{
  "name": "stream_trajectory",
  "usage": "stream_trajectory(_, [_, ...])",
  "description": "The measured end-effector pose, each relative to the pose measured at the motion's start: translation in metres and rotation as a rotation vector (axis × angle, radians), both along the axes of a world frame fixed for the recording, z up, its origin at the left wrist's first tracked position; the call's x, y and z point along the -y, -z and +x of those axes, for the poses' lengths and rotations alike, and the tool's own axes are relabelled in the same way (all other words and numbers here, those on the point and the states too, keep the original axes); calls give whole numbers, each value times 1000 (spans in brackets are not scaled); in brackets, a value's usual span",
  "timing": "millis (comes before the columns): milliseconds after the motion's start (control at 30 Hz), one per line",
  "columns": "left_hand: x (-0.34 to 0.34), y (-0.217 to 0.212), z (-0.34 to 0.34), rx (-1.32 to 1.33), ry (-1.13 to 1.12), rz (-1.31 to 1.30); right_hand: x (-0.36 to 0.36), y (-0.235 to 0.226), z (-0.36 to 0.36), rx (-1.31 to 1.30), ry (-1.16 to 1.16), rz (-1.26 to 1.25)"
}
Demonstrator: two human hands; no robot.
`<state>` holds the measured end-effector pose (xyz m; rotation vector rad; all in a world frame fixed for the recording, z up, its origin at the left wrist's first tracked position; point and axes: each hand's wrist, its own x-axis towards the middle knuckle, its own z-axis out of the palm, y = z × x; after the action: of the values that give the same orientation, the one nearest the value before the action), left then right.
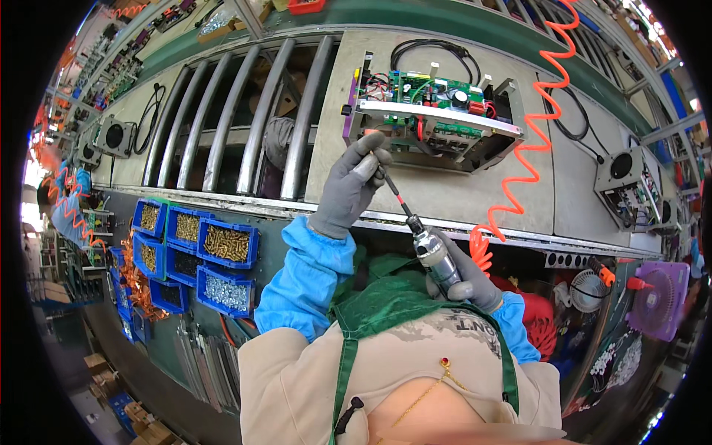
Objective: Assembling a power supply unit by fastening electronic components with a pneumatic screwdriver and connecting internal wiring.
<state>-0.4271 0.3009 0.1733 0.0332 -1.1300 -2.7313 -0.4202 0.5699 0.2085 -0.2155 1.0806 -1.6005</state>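
Note:
My right hand (475,282), in a grey glove, is wrapped round a silver power screwdriver (437,258). Its long dark bit (396,190) points up and to the left. At the tip of that bit, the gloved fingers of my left hand (348,189) are pinched together; what they hold is too small to make out. Just beyond my fingertips, an open electronics unit (437,111) with green circuit boards, wiring and a metal frame lies on the grey work surface (334,141).
Blue bins (228,243) of screws stand at the left, beside metal rollers (252,111). An orange coiled hose (530,141) hangs down right of the unit. Black cable (437,44) loops behind it. Another unit (630,182) sits farther right, near a purple fan (656,300).

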Motion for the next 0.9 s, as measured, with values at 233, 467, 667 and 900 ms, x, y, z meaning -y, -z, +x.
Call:
stream_trajectory(233, [-14, -58, -45, -217, -534, -1306, -22, -19, 3, -8, 280, 34])
stream_trajectory(467, [-11, -60, -106, -187, -181, -2152, -38, -29, -2, -60, 418, 78])
stream_trajectory(667, [-4, -36, -115, -410, -350, -2099, -33, -35, -10, -78, 391, 152])
stream_trajectory(900, [-5, -36, -114, -448, -406, -2112, -23, -44, -14, -86, 375, 235])
